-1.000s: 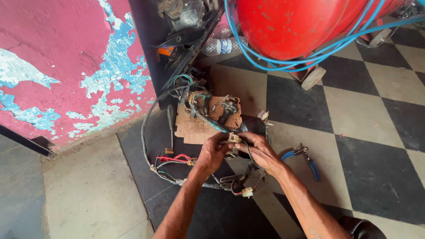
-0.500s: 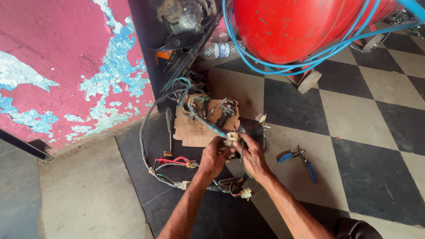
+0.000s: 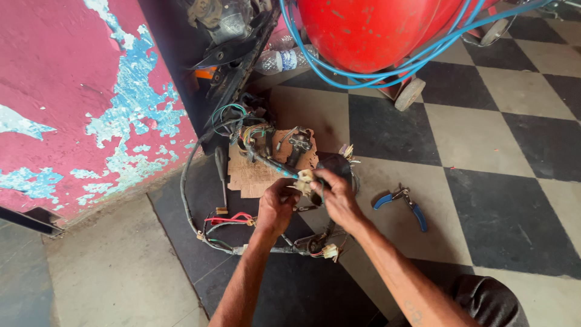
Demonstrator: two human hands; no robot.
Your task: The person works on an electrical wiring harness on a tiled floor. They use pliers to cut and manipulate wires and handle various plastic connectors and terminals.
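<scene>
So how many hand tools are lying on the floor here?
2: blue-handled pliers on the checkered tile to the right of the right hand, and a screwdriver left of the cardboard. The wiring may hide others.

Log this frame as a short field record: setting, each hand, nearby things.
setting: checkered floor, peeling pink wall
left hand: grips the wiring harness by a white connector
right hand: pinches the same connector
under harness: cardboard piece
nearby: blue-handled pliers on floor, screwdriver, red tank with blue hose
</scene>
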